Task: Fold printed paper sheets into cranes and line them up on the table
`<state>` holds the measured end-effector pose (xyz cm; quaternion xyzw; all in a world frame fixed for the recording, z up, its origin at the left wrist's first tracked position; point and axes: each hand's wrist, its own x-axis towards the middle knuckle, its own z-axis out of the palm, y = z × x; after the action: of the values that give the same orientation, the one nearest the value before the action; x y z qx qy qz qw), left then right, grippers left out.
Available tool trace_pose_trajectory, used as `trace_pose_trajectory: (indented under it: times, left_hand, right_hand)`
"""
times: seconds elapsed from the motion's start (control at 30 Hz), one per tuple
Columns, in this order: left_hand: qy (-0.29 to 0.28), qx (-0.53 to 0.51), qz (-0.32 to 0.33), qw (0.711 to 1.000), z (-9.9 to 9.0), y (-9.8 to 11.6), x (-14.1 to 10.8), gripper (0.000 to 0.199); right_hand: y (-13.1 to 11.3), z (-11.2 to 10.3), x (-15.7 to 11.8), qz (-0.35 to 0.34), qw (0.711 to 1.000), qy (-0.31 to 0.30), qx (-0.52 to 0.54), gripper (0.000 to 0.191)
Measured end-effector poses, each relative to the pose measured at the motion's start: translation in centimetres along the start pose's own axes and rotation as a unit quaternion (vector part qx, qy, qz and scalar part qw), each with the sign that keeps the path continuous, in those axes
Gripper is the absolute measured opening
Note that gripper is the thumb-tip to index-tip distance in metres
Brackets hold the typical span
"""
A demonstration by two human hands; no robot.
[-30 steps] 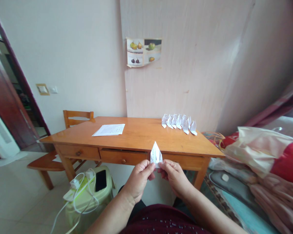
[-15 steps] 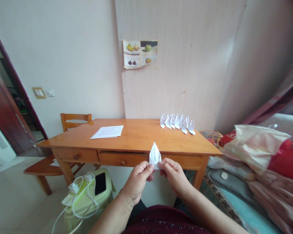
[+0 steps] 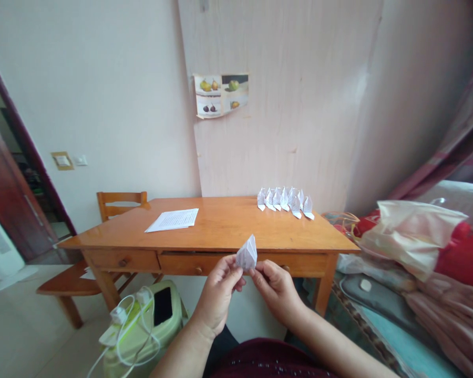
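A small piece of folded paper (image 3: 246,253), white with faint print and a pointed top, is held up in front of the table's near edge. My left hand (image 3: 219,289) pinches its lower left side between thumb and fingers. At its lower right corner, my right hand (image 3: 275,286) has thumb and forefinger closed on the paper. Several similar folded paper pieces (image 3: 284,199) stand upright in a cluster at the table's back right. A stack of printed sheets (image 3: 172,220) lies flat on the table's left part.
The wooden table (image 3: 216,231) has drawers along its front. A chair (image 3: 73,278) stands at its left. Below, a pale green stool (image 3: 169,325) carries a phone (image 3: 163,306) and a power strip with white cables. Bags (image 3: 413,231) and cloth are piled on the right.
The folded paper has turned and tilted to the right, showing a different face. Both hands still grip it, the right one slightly lower on its corner. The camera view has shifted a little.
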<state>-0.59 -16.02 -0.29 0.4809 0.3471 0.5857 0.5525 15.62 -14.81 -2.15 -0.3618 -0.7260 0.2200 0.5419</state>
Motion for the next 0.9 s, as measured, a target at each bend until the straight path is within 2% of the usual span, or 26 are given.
trace_pose_trajectory:
  times: [0.33, 0.63, 0.9]
  left_hand:
    - [0.002, -0.106, -0.018, 0.994, 0.14, 0.21, 0.25, 0.027]
    - [-0.017, -0.091, -0.048, 0.995, -0.08, 0.37, 0.02, 0.022]
    - [-0.021, -0.139, -0.057, 0.988, -0.12, -0.13, 0.12, 0.015]
  right_hand:
    - [-0.09, -0.31, 0.05, -0.022, 0.999, -0.012, -0.037, 0.018]
    - [0.26, -0.34, -0.12, 0.002, 1.0, -0.014, 0.003, 0.019]
    - [0.5, -0.34, -0.34, 0.006, 1.0, -0.026, -0.001, 0.019]
